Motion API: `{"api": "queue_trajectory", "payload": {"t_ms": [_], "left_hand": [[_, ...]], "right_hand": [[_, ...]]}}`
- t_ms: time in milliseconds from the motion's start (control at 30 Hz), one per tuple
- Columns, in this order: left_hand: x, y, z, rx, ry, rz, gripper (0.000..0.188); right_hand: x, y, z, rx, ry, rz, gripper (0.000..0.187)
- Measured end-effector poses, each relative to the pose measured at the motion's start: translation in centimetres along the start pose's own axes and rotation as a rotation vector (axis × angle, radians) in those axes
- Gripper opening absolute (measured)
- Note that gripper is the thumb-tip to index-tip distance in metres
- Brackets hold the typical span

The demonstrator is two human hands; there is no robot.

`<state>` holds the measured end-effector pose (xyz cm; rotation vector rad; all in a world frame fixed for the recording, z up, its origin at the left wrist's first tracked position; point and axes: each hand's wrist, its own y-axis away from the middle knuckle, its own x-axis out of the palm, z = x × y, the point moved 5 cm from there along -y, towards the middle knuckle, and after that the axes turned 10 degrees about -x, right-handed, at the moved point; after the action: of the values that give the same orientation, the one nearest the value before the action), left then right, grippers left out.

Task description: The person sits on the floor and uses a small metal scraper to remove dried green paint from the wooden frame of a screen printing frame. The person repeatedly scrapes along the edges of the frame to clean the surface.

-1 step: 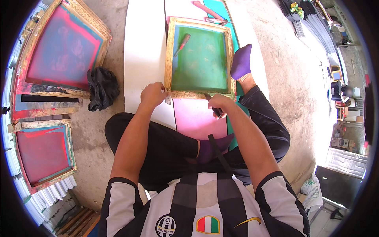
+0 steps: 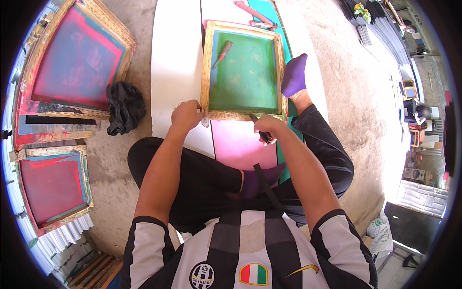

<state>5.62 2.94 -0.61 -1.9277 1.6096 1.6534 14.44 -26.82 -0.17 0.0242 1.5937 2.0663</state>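
Note:
A wooden screen-printing frame [image 2: 206,72] with green mesh lies on white, pink and teal boards in front of me. My left hand [image 2: 186,115] is closed at its near left corner, with thumb and fingers pinching the edge. My right hand [image 2: 270,127] is closed around a black-handled tool [image 2: 265,137], its narrow tip against the near rail of the frame; its exact kind is partly hidden by my fingers. A small tool with a dark handle and red part [image 2: 222,54] rests on the mesh.
Beyond the frame lie a metal hand tool [image 2: 263,24] and a reddish bar [image 2: 251,10]. My purple-socked foot [image 2: 294,76] is beside the frame's right rail. At left are a black plastic bag [image 2: 126,108], a large pink-stained screen [image 2: 77,58] and a smaller one [image 2: 52,188].

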Motion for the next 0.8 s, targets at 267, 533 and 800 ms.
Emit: {"api": "queue_trajectory", "payload": {"t_ms": [267, 533, 800], "left_hand": [[-0.2, 0.0, -0.4, -0.017, -0.023, 0.010, 0.042], [0.2, -0.4, -0.1, -0.021, 0.019, 0.011, 0.044], [0.4, -0.6, 0.5, -0.022, 0.087, 0.003, 0.046]], "right_hand": [[3.4, 0.5, -1.5, -0.192, 0.092, -0.327, 0.035], [6.2, -0.4, -2.8, -0.190, 0.155, -0.530, 0.039], [6.7, -1.3, -4.2, -0.300, 0.071, -0.538, 0.034]]}}
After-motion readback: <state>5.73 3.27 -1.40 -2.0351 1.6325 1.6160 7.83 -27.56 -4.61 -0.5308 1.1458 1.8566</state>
